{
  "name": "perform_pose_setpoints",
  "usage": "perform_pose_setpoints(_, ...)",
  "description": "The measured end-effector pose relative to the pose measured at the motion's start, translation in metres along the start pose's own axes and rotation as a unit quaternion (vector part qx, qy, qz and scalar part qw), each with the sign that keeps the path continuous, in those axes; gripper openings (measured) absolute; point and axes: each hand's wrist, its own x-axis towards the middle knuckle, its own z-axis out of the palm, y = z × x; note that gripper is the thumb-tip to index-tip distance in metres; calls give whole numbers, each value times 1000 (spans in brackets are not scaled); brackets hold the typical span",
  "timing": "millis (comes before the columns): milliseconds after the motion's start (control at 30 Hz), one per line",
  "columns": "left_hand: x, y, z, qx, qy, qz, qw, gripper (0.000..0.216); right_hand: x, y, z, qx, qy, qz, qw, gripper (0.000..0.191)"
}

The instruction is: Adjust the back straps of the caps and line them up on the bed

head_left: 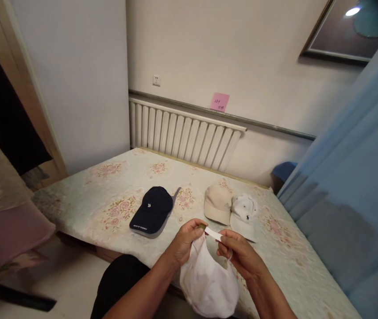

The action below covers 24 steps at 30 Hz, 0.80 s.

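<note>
A white baseball cap (210,283) hangs from my two hands over the near edge of the bed, its back opening facing up. My left hand (187,241) is closed on one side of the opening, with the strap's buckle end between thumb and fingers. With a pinch, my right hand (238,250) grips the white strap (213,234) near its other end. Beyond my hands a beige cap (218,204) and another white cap (244,215) lie side by side. Farther left rests a dark navy cap (154,208), brim toward me.
The bed (92,212) has a floral cover. Behind it stand a white radiator (182,133) and a wall with a pink note (220,102). A blue curtain (351,177) hangs at right. Clothes (6,212) hang at left, and a blue object (283,170) sits in the far corner.
</note>
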Motion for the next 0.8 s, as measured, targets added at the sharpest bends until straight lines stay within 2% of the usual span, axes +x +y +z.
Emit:
perform_pose_setpoints(367, -1, 0, 2, 25, -24, -23, 999, 23, 3, 2, 2, -93, 16, 23, 995, 26)
perform_pose_setpoints(633, -1, 1, 3, 48, -31, -22, 998, 21, 3, 2, 11, 42, 32, 43, 998, 21)
perform_pose_setpoints(800, -1, 1, 4, 38, -43, -7, 998, 20, 2, 0, 16, 81, 23, 41, 996, 20)
